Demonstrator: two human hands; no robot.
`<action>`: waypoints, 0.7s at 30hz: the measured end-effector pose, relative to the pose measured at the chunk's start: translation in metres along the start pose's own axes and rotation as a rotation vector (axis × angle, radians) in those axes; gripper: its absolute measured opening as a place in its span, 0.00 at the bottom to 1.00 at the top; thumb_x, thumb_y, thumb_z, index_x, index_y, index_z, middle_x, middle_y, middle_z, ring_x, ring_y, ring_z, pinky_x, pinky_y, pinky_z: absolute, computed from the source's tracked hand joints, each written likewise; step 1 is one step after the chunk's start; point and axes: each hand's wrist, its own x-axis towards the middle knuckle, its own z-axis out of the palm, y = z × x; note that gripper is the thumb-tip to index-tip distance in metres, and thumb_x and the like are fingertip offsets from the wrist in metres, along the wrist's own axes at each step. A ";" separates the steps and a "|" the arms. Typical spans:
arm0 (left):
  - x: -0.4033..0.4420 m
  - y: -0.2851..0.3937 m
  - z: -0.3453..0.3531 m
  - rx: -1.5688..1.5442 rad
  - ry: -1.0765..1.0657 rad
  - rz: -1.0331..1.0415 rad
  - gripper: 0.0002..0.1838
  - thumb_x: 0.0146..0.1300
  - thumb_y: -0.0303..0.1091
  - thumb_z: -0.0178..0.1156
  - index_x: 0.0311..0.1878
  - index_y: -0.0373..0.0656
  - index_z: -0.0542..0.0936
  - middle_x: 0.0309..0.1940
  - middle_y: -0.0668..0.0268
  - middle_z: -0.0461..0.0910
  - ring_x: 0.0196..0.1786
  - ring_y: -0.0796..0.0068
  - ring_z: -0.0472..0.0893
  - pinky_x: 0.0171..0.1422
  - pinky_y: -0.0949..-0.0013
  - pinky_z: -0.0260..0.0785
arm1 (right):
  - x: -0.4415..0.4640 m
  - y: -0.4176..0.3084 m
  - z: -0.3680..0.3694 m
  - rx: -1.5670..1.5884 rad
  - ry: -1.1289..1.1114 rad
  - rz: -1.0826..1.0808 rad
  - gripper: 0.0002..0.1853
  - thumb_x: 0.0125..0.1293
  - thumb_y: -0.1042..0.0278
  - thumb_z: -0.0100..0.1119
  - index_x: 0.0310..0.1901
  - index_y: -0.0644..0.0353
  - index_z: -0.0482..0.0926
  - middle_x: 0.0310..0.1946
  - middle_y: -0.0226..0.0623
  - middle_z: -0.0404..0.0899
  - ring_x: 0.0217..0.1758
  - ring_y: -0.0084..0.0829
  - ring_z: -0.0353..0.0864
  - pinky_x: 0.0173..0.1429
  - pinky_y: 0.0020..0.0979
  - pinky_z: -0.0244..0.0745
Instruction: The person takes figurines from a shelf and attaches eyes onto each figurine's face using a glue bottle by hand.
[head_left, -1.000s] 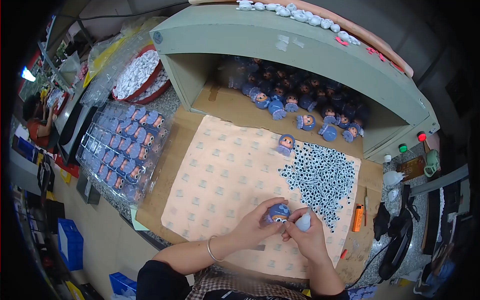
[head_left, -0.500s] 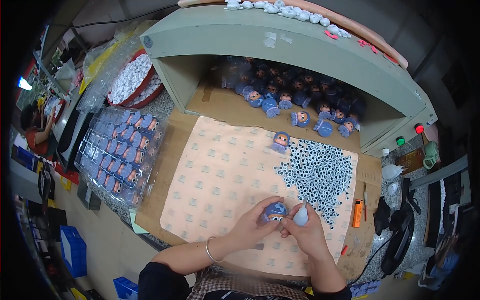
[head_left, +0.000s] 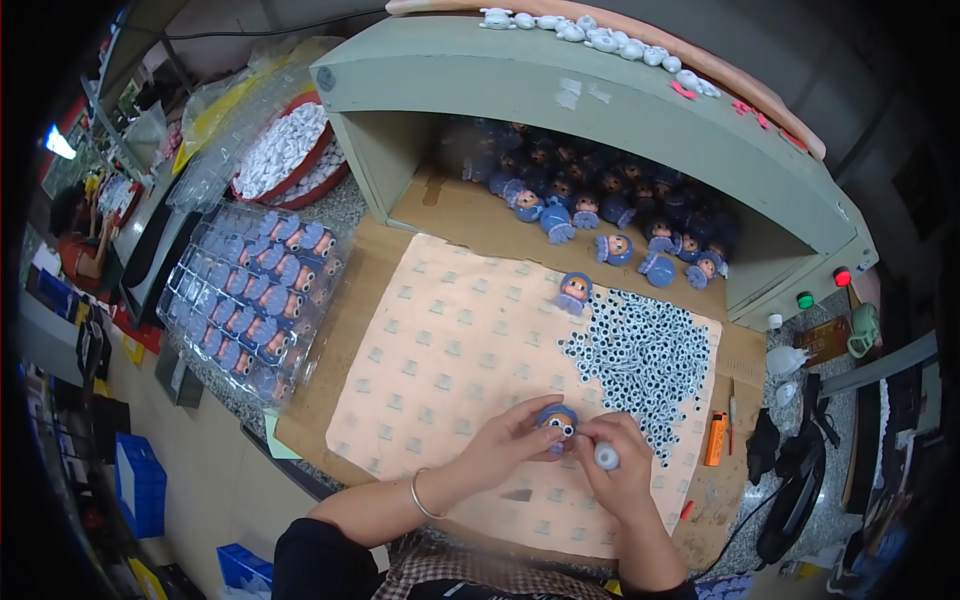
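My left hand point(head_left: 502, 446) is closed around a small doll head point(head_left: 556, 412) with a blue hood, and its face is turned up with two white-and-black eyes showing. Against the side of that face are the fingertips of my right hand point(head_left: 622, 468). A small white squeeze bottle point(head_left: 607, 457) is tucked in the same right hand, its round end toward me. Beyond both hands, a pile of loose doll eyes point(head_left: 645, 360) covers the right part of the pink sheet point(head_left: 440, 350). One finished-looking doll head point(head_left: 574, 291) lies at the pile's far left edge.
A grey-green hooded box point(head_left: 580, 85) at the back shelters many blue doll heads point(head_left: 613, 249). Clear plastic trays of dolls point(head_left: 255, 300) stand at left, before red bowls point(head_left: 325, 165) of white parts. An orange lighter point(head_left: 715, 440) lies at right. Another person point(head_left: 85, 245) sits far left.
The doll head has turned in my left hand so its face and both eyes now show. My right hand has tilted the bottle, and its fingertips touch the face. The view has shifted slightly.
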 end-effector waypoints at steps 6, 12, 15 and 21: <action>0.000 0.000 -0.003 -0.041 -0.006 -0.043 0.25 0.61 0.32 0.54 0.60 0.36 0.60 0.49 0.62 0.69 0.50 0.74 0.72 0.53 0.70 0.70 | -0.001 -0.005 0.003 -0.217 -0.021 -0.191 0.14 0.41 0.86 0.61 0.33 0.64 0.75 0.29 0.38 0.73 0.25 0.30 0.76 0.25 0.24 0.71; 0.000 -0.002 -0.005 -0.042 0.011 -0.020 0.24 0.61 0.31 0.54 0.59 0.36 0.62 0.48 0.62 0.70 0.50 0.75 0.72 0.52 0.71 0.70 | 0.000 -0.005 0.003 -0.305 -0.065 -0.270 0.17 0.37 0.83 0.62 0.34 0.63 0.76 0.29 0.37 0.73 0.26 0.31 0.76 0.25 0.25 0.72; 0.000 -0.003 -0.007 0.009 0.029 -0.003 0.23 0.61 0.31 0.54 0.58 0.36 0.62 0.48 0.62 0.71 0.49 0.75 0.72 0.52 0.71 0.70 | -0.002 -0.003 0.005 -0.340 -0.111 -0.297 0.18 0.36 0.83 0.62 0.35 0.62 0.76 0.30 0.37 0.73 0.26 0.31 0.77 0.26 0.26 0.73; 0.001 0.006 -0.006 0.069 0.000 -0.030 0.25 0.61 0.32 0.54 0.60 0.36 0.61 0.47 0.62 0.71 0.47 0.76 0.72 0.50 0.73 0.69 | 0.000 0.000 0.001 -0.107 -0.102 -0.186 0.12 0.48 0.80 0.59 0.37 0.63 0.76 0.32 0.36 0.73 0.27 0.27 0.77 0.27 0.23 0.73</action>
